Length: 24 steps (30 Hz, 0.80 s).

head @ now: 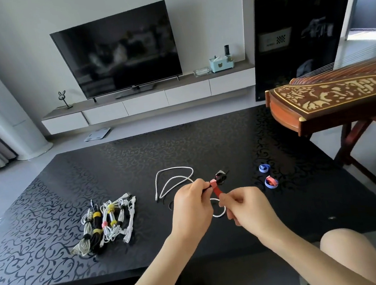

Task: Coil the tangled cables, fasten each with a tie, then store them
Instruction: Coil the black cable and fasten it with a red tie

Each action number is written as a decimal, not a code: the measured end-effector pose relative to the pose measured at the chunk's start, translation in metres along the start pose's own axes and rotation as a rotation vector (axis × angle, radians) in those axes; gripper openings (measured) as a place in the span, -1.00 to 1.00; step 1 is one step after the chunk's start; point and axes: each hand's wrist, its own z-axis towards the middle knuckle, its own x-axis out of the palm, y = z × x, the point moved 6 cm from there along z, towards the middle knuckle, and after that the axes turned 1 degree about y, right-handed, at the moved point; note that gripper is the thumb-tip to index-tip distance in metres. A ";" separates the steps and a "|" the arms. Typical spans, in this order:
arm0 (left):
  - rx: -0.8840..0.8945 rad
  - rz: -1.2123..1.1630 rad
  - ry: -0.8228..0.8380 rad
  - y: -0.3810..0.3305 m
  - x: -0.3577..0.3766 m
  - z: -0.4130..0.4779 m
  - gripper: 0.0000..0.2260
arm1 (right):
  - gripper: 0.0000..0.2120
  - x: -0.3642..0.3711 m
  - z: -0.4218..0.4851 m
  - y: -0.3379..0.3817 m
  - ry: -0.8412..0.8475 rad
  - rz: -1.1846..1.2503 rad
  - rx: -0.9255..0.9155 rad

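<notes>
A coiled black cable (pixel 220 178) is held just above the tabletop (pixel 159 150), near its middle. The left hand (pixel 193 206) grips it, and the right hand (pixel 242 206) pinches the free end of the red tie (pixel 216 188) wrapped round it. A loose white cable (pixel 174 177) lies in open loops behind and beneath the hands, partly hidden by them. Tied bundles (pixel 108 221) lie in a row to the left. To the right, apart from the hands, lie a blue tie (pixel 264 168) and a blue-and-red tie (pixel 271 182), both rolled. A zither (pixel 332 100) stands beyond the right edge.

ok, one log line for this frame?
step: tying | left hand: grips black coil | right hand: pinches red tie on coil | loose: white cable | done: tied bundles | spare: blue tie, blue-and-pink tie
</notes>
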 end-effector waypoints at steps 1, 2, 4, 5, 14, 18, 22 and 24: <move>0.037 0.009 0.010 -0.004 0.000 0.000 -0.86 | -0.71 -0.005 -0.001 0.004 0.014 0.039 0.025; 0.089 0.026 0.025 -0.008 0.001 0.000 -0.86 | -0.70 -0.010 -0.002 0.009 0.031 0.082 0.056; 0.226 0.061 0.065 -0.017 0.004 -0.002 -0.86 | -0.73 -0.021 -0.002 0.020 0.063 0.153 0.115; 0.286 0.070 0.094 -0.021 0.006 -0.003 -0.86 | -0.76 -0.025 0.000 0.023 0.080 0.197 0.154; 0.447 0.025 0.198 -0.039 0.009 -0.005 -0.89 | -0.84 -0.030 0.004 0.029 0.170 0.479 0.398; 0.080 -0.256 0.190 -0.025 0.006 0.005 -0.89 | -0.75 -0.042 0.007 0.038 0.159 0.477 0.288; -0.311 -0.847 0.347 -0.010 0.013 0.010 -0.84 | -0.74 -0.084 0.018 0.044 -0.068 0.338 -0.036; -0.415 -1.092 0.423 -0.009 0.017 0.013 -0.80 | -0.73 -0.082 0.019 0.040 -0.046 0.238 -0.113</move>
